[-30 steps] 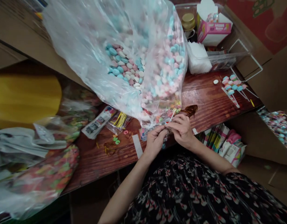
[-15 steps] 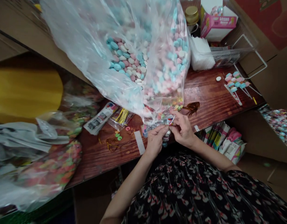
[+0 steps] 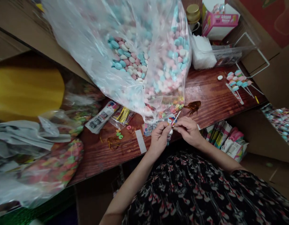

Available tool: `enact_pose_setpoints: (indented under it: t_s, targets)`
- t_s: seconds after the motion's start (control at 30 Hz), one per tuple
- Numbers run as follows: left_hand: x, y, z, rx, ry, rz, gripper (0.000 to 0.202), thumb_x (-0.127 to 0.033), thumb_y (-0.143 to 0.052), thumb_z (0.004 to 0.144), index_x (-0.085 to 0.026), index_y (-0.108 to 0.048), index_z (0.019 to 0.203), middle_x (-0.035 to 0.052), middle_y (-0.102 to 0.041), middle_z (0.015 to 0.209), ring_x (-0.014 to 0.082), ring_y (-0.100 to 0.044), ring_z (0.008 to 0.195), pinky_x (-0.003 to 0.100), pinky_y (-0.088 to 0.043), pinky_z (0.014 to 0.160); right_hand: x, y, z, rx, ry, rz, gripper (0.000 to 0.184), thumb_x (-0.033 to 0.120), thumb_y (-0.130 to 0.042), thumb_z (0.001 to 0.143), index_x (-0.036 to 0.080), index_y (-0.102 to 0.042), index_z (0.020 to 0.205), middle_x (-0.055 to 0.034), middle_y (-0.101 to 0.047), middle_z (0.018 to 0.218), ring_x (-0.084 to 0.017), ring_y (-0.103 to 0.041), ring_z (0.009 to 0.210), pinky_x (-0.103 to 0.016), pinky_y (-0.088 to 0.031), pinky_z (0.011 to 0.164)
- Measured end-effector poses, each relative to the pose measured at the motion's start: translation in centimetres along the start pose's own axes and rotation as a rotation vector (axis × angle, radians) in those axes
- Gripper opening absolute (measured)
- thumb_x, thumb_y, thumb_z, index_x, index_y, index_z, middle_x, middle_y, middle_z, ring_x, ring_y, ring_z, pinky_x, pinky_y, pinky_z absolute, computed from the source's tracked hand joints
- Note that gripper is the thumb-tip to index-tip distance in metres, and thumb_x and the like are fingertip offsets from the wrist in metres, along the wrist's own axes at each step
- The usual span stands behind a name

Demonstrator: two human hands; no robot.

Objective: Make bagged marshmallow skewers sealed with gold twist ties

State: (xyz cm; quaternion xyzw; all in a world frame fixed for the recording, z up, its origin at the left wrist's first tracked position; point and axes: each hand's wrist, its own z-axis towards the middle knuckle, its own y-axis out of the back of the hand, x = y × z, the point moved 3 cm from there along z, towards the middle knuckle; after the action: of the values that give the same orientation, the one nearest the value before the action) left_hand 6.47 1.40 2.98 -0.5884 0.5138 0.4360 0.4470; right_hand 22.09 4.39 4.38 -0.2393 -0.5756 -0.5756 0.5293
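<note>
My left hand (image 3: 159, 139) and my right hand (image 3: 188, 131) both pinch a small cellophane packet (image 3: 170, 122) with a white stick (image 3: 176, 118) rising from it. A bundle of copper twist ties (image 3: 193, 107) lies on the wooden table (image 3: 205, 93) just beyond my right fingers. Above my hands hangs a large clear plastic bag (image 3: 144, 65) full of pastel blue, pink and white candies, its lower end close to the packet. Pale candies on sticks (image 3: 235, 82) lie at the table's far right.
A printed white packet (image 3: 99, 117) and a bag of yellow ties (image 3: 122, 115) lie to the left. A pink box (image 3: 219, 23), a gold-lidded jar (image 3: 193, 12) and white tissues (image 3: 202, 53) stand behind. Colourful bags (image 3: 53, 165) are heaped at the left, below the table's edge.
The white stick now shows above my fingers as my hands turn the small packet. My right hand has shifted slightly right, and the view has moved a little.
</note>
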Motion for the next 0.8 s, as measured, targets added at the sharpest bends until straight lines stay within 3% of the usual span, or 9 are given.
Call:
enact_pose_setpoints:
  t_s: [0.07, 0.13, 0.2, 0.27, 0.37, 0.5, 0.67, 0.8]
  targets:
    - [-0.4, -0.4, -0.3, 0.053, 0.029, -0.024, 0.030, -0.045, -0.070, 0.076, -0.017, -0.063, 0.065, -0.0011, -0.055, 0.065, 0.0086, -0.047, 0.057, 0.020, -0.040, 0.052, -0.9, 0.0, 0.3, 0.160, -0.099, 0.210, 0.020, 0.035, -0.061, 0.086, 0.018, -0.063, 0.074, 0.0002, -0.062, 0.069, -0.014, -0.055, 0.067, -0.029, -0.044, 0.067]
    - [-0.5, -0.8, -0.6, 0.139, 0.151, -0.117, 0.030, -0.045, -0.073, 0.073, -0.017, -0.064, 0.066, -0.0023, -0.053, 0.060, 0.0068, -0.042, 0.048, 0.020, -0.035, 0.044, -1.3, 0.1, 0.6, 0.340, -0.159, 0.391, 0.025, 0.039, -0.060, 0.085, 0.017, -0.062, 0.074, 0.0016, -0.059, 0.065, -0.012, -0.053, 0.060, -0.026, -0.044, 0.059]
    - [-0.6, -1.1, -1.0, 0.261, 0.301, -0.213, 0.030, -0.044, -0.075, 0.070, -0.016, -0.064, 0.066, -0.0031, -0.051, 0.054, 0.0055, -0.038, 0.041, 0.019, -0.030, 0.039, -1.0, 0.6, 0.8, 0.447, -0.091, 0.401, 0.025, 0.038, -0.059, 0.086, 0.017, -0.062, 0.074, 0.0009, -0.060, 0.065, -0.012, -0.053, 0.060, -0.025, -0.044, 0.058]
    - [-0.8, -1.2, -1.2, 0.369, 0.392, -0.259, 0.031, -0.043, -0.077, 0.067, -0.015, -0.065, 0.063, -0.0025, -0.051, 0.052, 0.0053, -0.039, 0.039, 0.019, -0.030, 0.037, -0.2, 1.4, 0.9, 0.442, 0.113, 0.234, 0.022, 0.032, -0.056, 0.089, 0.018, -0.064, 0.075, -0.0016, -0.063, 0.069, -0.014, -0.057, 0.066, -0.028, -0.047, 0.064]
    - [-1.4, -1.0, -1.1, 0.493, 0.452, -0.250, 0.030, -0.042, -0.080, 0.065, -0.015, -0.068, 0.061, -0.0005, -0.053, 0.052, 0.0060, -0.042, 0.038, 0.019, -0.030, 0.036, 1.1, 2.4, 0.6, 0.331, 0.478, -0.036, 0.024, 0.023, -0.047, 0.092, 0.021, -0.067, 0.080, -0.0033, -0.068, 0.074, -0.016, -0.062, 0.078, -0.033, -0.049, 0.076]
    - [-1.9, -0.9, -0.8, 0.647, 0.526, -0.173, 0.028, -0.041, -0.081, 0.062, -0.015, -0.071, 0.061, 0.0013, -0.055, 0.050, 0.0064, -0.040, 0.037, 0.020, -0.027, 0.035, 1.9, 3.2, 0.0, 0.280, 0.826, -0.127, 0.027, 0.026, -0.042, 0.096, 0.026, -0.069, 0.092, -0.0030, -0.070, 0.079, -0.017, -0.064, 0.092, -0.033, -0.047, 0.074]
    - [-2.4, -0.6, -0.3, 0.803, 0.501, -0.077, 0.025, -0.037, -0.081, 0.064, -0.013, -0.072, 0.066, 0.0011, -0.058, 0.058, 0.0071, -0.044, 0.049, 0.019, -0.035, 0.044, 2.6, 3.6, 0.0, 0.287, 1.018, -0.225, 0.035, 0.033, -0.036, 0.100, 0.023, -0.070, 0.093, -0.0019, -0.070, 0.081, -0.015, -0.064, 0.094, -0.032, -0.045, 0.073]
    - [-2.4, -0.6, 0.0, 0.917, 0.481, -0.074, 0.026, -0.037, -0.079, 0.067, -0.012, -0.073, 0.071, 0.0016, -0.062, 0.066, 0.0079, -0.050, 0.057, 0.019, -0.041, 0.053, 3.4, 3.5, 0.1, 0.269, 1.080, -0.213, 0.019, 0.025, -0.051, 0.095, 0.020, -0.067, 0.104, 0.0009, -0.067, 0.076, -0.013, -0.064, 0.090, -0.029, -0.042, 0.070]
